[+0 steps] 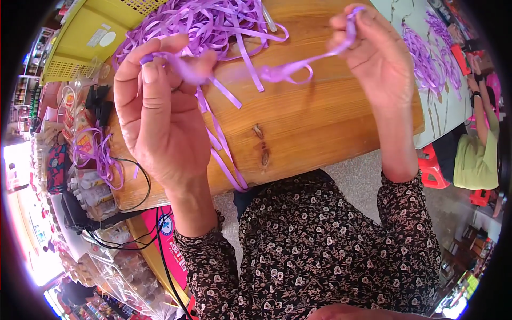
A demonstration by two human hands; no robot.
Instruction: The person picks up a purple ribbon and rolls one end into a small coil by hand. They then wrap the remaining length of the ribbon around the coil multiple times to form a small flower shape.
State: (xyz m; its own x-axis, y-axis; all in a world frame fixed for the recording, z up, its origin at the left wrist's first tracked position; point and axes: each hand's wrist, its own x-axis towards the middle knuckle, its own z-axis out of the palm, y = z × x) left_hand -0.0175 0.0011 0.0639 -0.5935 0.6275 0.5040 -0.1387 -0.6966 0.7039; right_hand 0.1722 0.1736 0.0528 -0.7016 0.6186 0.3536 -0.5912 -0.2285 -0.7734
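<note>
My left hand pinches one end of a purple ribbon between thumb and fingers. Farther right, my right hand grips the other part of that ribbon at its fingertips. Both hands are raised above the wooden table, and the ribbon stretches between them. A small knot or loop sits around its middle; the part near my left hand is smeared by motion. Behind my left hand lies a tangled heap of purple ribbons. Several loose strands trail to the table's near edge.
A yellow-green plastic basket stands at the far left. More purple ribbons and black cables lie at the left edge. On the right, a white marbled table bears ribbon bundles; a person in a lime top is beside it, near a red stool.
</note>
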